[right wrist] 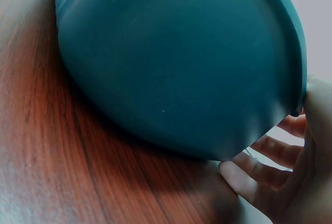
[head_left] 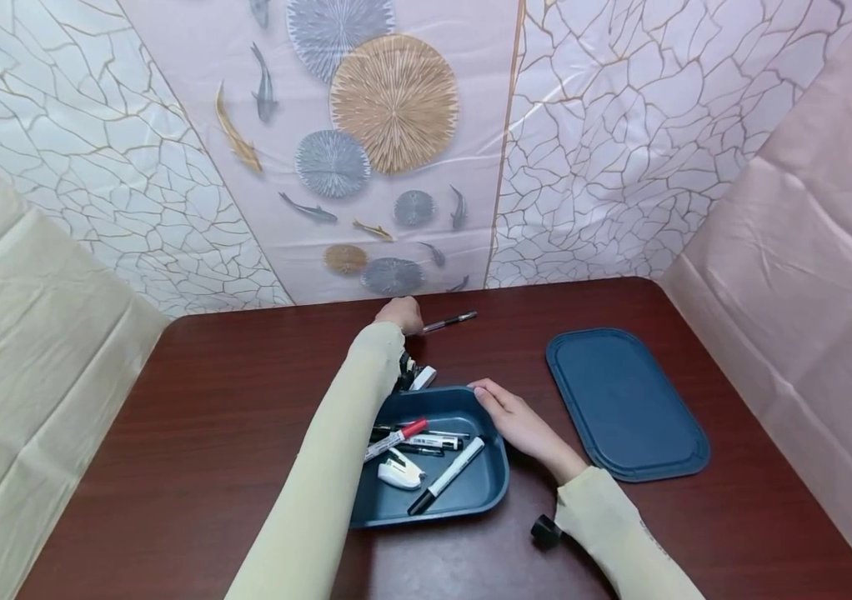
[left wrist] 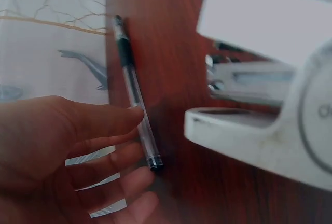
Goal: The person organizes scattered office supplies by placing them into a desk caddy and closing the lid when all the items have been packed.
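At the table's far edge my left hand (head_left: pixel 400 315) reaches to a clear-barrelled pen (head_left: pixel 452 322) with a black grip. In the left wrist view the thumb tip overlaps the pen's barrel (left wrist: pixel 147 130), and the other fingers stay loosely bent and spread beside its lower end. A white stapler (left wrist: pixel 249 22) stands large in front of that wrist's camera. My right hand (head_left: pixel 519 423) grips the far right corner of a dark blue tray (head_left: pixel 471 500). The right wrist view shows the tray's outer wall (right wrist: pixel 176 68), with the thumb low against it.
Inside the tray lie a red-capped marker (head_left: pixel 396 439), a black-and-white marker (head_left: pixel 447 475), several dark pens and a small white item (head_left: pixel 400 472). A white object (head_left: pixel 423 377) sits just behind the tray. To the right lies a flat blue lid (head_left: pixel 628 404). Patterned cloth (head_left: pixel 583 150) hangs behind the table.
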The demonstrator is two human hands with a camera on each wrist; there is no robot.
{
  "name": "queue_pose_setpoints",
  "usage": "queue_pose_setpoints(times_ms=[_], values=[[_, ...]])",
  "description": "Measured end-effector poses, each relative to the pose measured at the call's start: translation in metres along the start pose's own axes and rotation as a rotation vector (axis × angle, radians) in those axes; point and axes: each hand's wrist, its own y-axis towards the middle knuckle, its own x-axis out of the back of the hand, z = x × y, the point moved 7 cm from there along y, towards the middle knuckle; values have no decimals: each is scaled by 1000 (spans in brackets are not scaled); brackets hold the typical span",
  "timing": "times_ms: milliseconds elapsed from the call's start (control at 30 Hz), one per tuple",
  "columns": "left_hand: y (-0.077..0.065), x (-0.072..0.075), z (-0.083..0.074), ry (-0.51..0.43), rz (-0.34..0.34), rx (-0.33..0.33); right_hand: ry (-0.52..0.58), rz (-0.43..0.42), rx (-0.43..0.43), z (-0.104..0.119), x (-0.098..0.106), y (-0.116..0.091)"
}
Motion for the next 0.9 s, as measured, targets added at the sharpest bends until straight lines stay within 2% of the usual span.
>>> queue_pose_setpoints(times_ms=[133,400,733,900], values=[[2,-2,-4,44,-7,-1,-10,-13,-1,1,0,-1],[0,-3,-10,69,7,0,2,-5,-3,1,0,0],[8,-8,-9,117,40,-14,0,-4,-5,1,0,0],[9,-5,-5,146,36,-12,-6,2,0,1,-1,1]])
